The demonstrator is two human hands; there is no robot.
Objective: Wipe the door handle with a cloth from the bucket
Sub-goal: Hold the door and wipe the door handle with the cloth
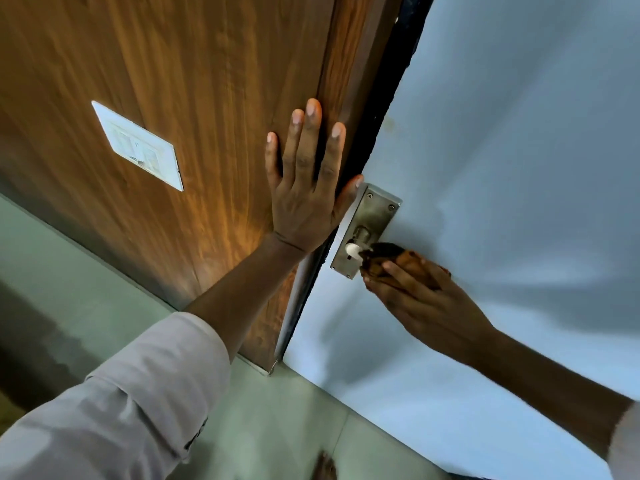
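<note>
A metal door handle on a rectangular backplate (pixel 372 216) is fixed to the pale blue door (pixel 502 133), close to its left edge. My right hand (pixel 419 299) grips a brown cloth (pixel 401 259) wrapped over the lever, so most of the lever is hidden; only its round base and a white bit (pixel 353 249) show. My left hand (pixel 306 188) lies flat with fingers spread on the wooden panel (pixel 173 98), its thumb reaching the dark gap at the door's edge. No bucket is in view.
A white switch plate (pixel 138 147) is set in the wooden panel to the left. A dark strip (pixel 388 109) runs between the panel and the door. Greenish floor tiles (pixel 277 427) lie below, with part of a foot (pixel 325 467) at the bottom edge.
</note>
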